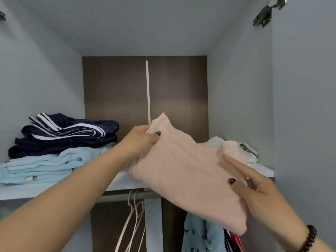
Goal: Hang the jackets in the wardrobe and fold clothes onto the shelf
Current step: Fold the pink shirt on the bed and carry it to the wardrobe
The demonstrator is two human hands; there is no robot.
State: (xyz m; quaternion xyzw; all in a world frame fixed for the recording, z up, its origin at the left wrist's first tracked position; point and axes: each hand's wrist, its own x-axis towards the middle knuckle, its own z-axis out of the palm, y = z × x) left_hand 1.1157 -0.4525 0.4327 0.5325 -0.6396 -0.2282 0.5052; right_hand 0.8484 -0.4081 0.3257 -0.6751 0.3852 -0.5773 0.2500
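Wardrobe shelf [127,180] has open room mid-way between clothes stacks. My left hand [140,140] and right hand [254,186] pinch a folded pink garment [185,171] overhanging its front edge.

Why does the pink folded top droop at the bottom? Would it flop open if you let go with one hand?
Probably yes. The pink top looks soft and floppy: its lower corner sags below the right hand. It seems light, since the left hand lifts it with a pinch. It likely won't slide once on the shelf.
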